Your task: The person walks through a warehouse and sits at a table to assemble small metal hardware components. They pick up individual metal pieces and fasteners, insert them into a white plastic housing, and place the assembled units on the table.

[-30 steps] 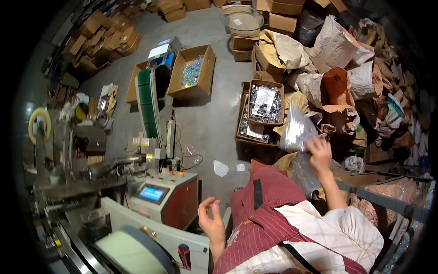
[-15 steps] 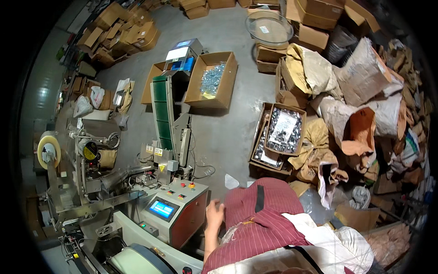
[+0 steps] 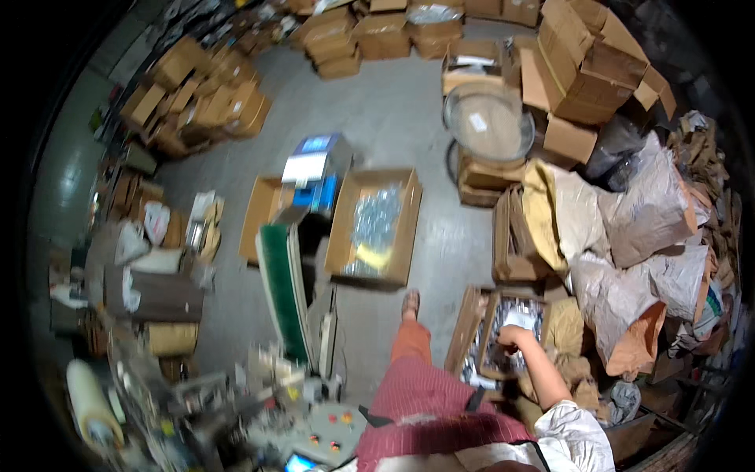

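Note:
My right hand [image 3: 515,338] reaches out over an open carton [image 3: 483,350] of small shiny metal parts, at the near right. A white paper sheet [image 3: 521,318] lies on the parts just beyond the hand. The fingers point down and are blurred, so whether they hold anything is unclear. Another open box [image 3: 462,334] with similar parts sits partly beneath this carton. My left hand is out of view.
A conveyor with a green belt [image 3: 281,291] rises from a machine control panel [image 3: 334,425]. Beyond stands a carton [image 3: 413,228] of clear plastic packs. Sacks [image 3: 621,291] crowd the right side. A round mesh sieve [image 3: 487,122] rests on boxes at the back right.
The view has shifted, and one foot now shows forward on the floor. My right arm has come into view over the carton of parts. My left hand, earlier beside the control panel, has left view.

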Demonstrator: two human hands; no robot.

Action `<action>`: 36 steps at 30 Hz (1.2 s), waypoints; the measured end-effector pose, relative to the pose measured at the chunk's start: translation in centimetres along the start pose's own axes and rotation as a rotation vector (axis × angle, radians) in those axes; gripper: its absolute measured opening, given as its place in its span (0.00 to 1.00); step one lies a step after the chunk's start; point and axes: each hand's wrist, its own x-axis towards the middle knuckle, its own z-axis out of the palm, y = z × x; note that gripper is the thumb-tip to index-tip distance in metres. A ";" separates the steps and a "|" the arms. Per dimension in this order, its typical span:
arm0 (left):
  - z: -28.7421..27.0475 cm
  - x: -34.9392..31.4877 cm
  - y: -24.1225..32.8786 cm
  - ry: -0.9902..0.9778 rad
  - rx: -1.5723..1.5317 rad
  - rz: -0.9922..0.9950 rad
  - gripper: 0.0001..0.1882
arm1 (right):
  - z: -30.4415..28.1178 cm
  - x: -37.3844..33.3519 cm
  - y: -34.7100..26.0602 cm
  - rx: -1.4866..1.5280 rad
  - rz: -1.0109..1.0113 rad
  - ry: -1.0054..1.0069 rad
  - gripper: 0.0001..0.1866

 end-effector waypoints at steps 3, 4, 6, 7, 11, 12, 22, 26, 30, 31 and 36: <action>-5.1 6.3 9.0 -0.059 0.030 0.014 0.19 | -7.9 2.6 -8.4 -0.328 -0.281 0.229 0.21; -7.3 8.2 12.4 -0.073 0.029 0.027 0.19 | -9.8 3.6 -10.3 -0.434 -0.288 0.176 0.21; -13.4 12.4 19.0 -0.143 -0.130 0.098 0.18 | -12.2 5.0 -12.5 -0.438 -0.282 0.080 0.21; -15.9 15.0 21.9 -0.183 -0.279 0.155 0.18 | -14.0 4.2 -13.2 -0.330 -0.379 0.035 0.23; -20.8 24.2 38.9 0.294 0.402 0.073 0.19 | -18.1 -0.5 -11.8 -0.014 -0.480 0.230 0.22; -19.9 24.2 46.6 0.392 0.498 0.083 0.22 | -18.2 -0.9 -11.1 -0.039 -0.421 0.332 0.20; -8.1 26.6 87.4 -0.082 0.342 0.828 0.18 | -31.3 -1.6 -10.5 1.294 -0.398 -0.356 0.42; -1.5 29.5 83.0 -0.380 0.413 0.910 0.30 | -45.4 -1.4 -14.4 0.477 -0.164 0.123 0.53; -1.1 32.9 80.0 -0.176 0.398 0.474 0.29 | -64.8 -1.1 -21.3 0.019 -0.257 0.587 0.52; -2.4 33.4 80.5 -0.173 0.408 0.430 0.29 | -68.5 0.4 -22.4 0.118 -0.430 0.699 0.47; -11.2 37.7 83.8 -0.114 0.453 0.162 0.28 | -82.8 8.0 -29.7 0.187 -0.488 0.943 0.32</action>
